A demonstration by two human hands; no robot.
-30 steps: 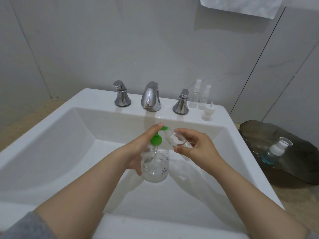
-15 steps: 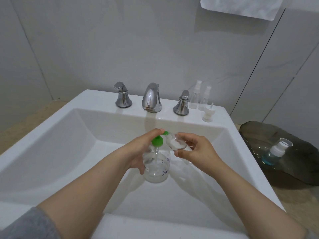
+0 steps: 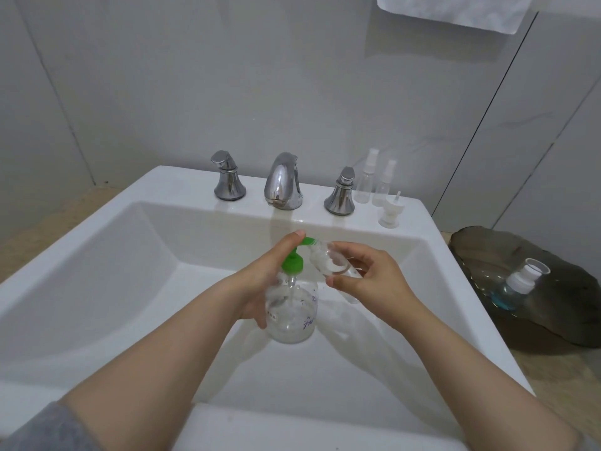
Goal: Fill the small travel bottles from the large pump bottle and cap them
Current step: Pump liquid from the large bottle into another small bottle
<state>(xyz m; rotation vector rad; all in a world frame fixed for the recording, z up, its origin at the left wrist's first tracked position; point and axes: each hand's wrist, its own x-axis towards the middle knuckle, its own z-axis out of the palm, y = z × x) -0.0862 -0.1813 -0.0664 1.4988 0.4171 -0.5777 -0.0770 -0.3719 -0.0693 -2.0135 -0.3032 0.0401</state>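
Head view: a white sink [image 3: 97, 242] seen from above, with both forearms reaching in from 6 o'clock.
Pump bottle [image 3: 292, 320]: clear and upright over the basin, just below frame centre. Its green pump head [image 3: 294, 263] has the spout pointing to 1 o'clock.
Left hand [image 3: 263, 284]: wrapped round the pump bottle from its 9 o'clock side, forefinger laid on top of the pump head.
Small travel bottle [image 3: 327, 263]: clear, uncapped and tilted, at 2 o'clock of the pump bottle's body. Its mouth is up at the spout tip; whether they touch cannot be told.
Right hand [image 3: 374, 284]: a narrow pinch, thumb under and fingers over the small travel bottle.
Taller spray bottle [image 3: 366, 182]: capped and upright on the back ledge, at 1 o'clock of the hands.
Shorter spray bottle [image 3: 385, 187]: capped and upright, just beside the taller one at its 3 o'clock.
Loose spray cap [image 3: 390, 214]: white, standing on the ledge just in front of that pair.
Faucet [image 3: 283, 183]: chrome, at 12 o'clock of the hands, between two chrome handles.
Dark tray [image 3: 559, 327]: on the counter at 3 o'clock, beside the sink.
Blue bottle [image 3: 517, 284]: white-capped, tilted in the tray, cap toward 1 o'clock.
Towel [image 3: 455, 11]: white, at the top edge, 1 o'clock.
Grey sleeve [image 3: 39, 428]: on the left arm, at the 7 o'clock corner.
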